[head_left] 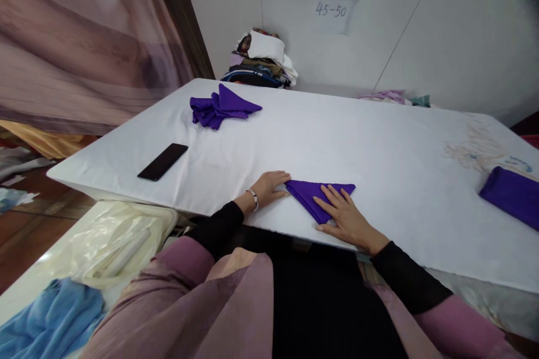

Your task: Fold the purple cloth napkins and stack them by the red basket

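Near side of the tabletop (391, 140): I count one triangular purple cloth (304, 192) | right hand (342, 214) spread flat on it; left hand (270, 188) unclenched at its left corner | left: one black phone (163, 161), one purple heap (223, 107) | right: one purple bundle (511, 196)

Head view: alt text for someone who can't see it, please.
A person's right hand lies on a folded purple triangle of cloth, left hand at its left corner, on a white table. A black phone and crumpled purple cloth lie left.
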`<state>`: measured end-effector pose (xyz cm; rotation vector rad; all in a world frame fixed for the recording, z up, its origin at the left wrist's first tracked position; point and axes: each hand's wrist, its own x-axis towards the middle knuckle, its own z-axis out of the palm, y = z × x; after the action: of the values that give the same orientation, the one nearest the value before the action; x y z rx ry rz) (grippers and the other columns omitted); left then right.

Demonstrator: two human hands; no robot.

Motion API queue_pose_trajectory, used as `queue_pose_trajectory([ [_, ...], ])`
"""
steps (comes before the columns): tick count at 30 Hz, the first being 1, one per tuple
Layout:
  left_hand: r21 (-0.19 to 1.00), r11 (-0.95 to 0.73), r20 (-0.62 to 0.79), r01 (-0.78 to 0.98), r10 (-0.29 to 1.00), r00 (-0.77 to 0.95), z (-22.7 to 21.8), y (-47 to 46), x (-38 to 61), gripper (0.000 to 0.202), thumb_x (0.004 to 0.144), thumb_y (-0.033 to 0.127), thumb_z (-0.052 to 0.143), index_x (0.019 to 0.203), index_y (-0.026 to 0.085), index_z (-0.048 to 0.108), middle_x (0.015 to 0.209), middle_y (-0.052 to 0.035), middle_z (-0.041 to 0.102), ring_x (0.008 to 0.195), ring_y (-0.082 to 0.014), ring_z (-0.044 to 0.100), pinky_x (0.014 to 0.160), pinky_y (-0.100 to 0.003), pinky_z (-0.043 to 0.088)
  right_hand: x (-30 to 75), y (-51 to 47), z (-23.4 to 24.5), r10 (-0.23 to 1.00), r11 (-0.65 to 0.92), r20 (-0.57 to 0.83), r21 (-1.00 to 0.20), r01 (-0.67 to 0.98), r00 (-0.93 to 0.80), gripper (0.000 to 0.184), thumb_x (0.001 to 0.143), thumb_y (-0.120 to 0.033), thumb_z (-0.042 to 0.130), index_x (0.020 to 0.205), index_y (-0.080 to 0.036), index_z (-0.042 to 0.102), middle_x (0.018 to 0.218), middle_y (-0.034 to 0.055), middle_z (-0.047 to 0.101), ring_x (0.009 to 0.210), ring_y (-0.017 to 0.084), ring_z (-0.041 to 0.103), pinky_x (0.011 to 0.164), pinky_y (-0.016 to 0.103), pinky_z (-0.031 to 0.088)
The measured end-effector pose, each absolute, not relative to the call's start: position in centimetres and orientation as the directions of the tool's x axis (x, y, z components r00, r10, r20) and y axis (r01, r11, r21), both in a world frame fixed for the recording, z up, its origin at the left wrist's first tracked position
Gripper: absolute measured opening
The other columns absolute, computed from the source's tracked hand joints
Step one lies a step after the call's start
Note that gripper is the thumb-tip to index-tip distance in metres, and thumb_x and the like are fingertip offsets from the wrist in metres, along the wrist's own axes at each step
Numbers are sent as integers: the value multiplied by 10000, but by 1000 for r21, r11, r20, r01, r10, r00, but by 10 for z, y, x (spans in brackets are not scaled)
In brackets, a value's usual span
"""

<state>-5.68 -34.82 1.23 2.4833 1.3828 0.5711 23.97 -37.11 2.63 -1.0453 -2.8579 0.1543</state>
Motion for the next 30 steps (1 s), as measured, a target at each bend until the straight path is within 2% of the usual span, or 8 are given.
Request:
queue_pose_trajectory([
  [5, 404, -548, 290, 733, 836, 465, 17, -340, -53, 372, 855, 455, 521, 1102, 208, 648, 1137, -82, 653, 1075, -209, 575, 956, -396, 445, 240, -371, 27, 646, 760, 49, -136, 635, -762, 749, 830, -691, 373, 1436, -254, 315, 1533, 112, 184, 1399, 326, 153, 1100, 549, 170],
  [11, 413, -476, 233, 777, 880, 415, 22, -336, -48, 221, 853, 361, 541, 979, 286, 705, 994, -27, 664, 957, -195, 585, 879, -375, 474, 240, -372, 29, 651, 753, 34, -152, 640, -758, 755, 830, -688, 378, 1440, -250, 305, 1534, 119, 178, 1404, 316, 137, 1102, 549, 159],
  [17, 287, -516, 254, 807, 853, 455, 19, -336, -46, 226, 882, 264, 505, 978, 245, 709, 916, -52, 653, 890, -184, 563, 812, -346, 467, 240, -372, 28, 653, 752, 45, -158, 640, -756, 750, 827, -675, 411, 1436, -247, 315, 1533, 118, 183, 1404, 318, 136, 1101, 553, 151],
  [21, 193, -545, 261, 816, 830, 493, 20, -338, -46, 252, 886, 180, 472, 991, 233, 696, 920, -56, 656, 880, -184, 558, 778, -339, 461, 239, -372, 26, 653, 754, 67, -159, 638, -755, 741, 826, -658, 437, 1435, -252, 316, 1534, 113, 181, 1398, 325, 157, 1095, 553, 164],
  [24, 173, -557, 223, 812, 825, 519, 24, -342, -47, 316, 847, 93, 453, 1043, 207, 673, 983, -72, 661, 931, -206, 562, 794, -361, 465, 239, -372, 27, 655, 752, 71, -166, 638, -753, 742, 823, -661, 440, 1431, -252, 324, 1533, 116, 183, 1395, 329, 170, 1092, 553, 172],
  [27, 217, -549, 213, 808, 834, 509, 32, -348, -42, 404, 780, 42, 454, 1110, 188, 635, 1131, -78, 638, 1051, -225, 551, 894, -405, 447, 239, -373, 27, 653, 752, 67, -174, 635, -755, 746, 822, -672, 426, 1428, -246, 331, 1533, 124, 177, 1396, 331, 164, 1093, 557, 161],
  [30, 263, -558, 243, 787, 828, 506, 43, -354, -28, 411, 830, 133, 445, 1221, 185, 558, 1277, -75, 572, 1203, -228, 482, 1038, -452, 345, 238, -373, 27, 655, 749, 60, -177, 638, -753, 756, 821, -683, 410, 1429, -240, 332, 1530, 138, 180, 1399, 329, 149, 1095, 559, 143],
])
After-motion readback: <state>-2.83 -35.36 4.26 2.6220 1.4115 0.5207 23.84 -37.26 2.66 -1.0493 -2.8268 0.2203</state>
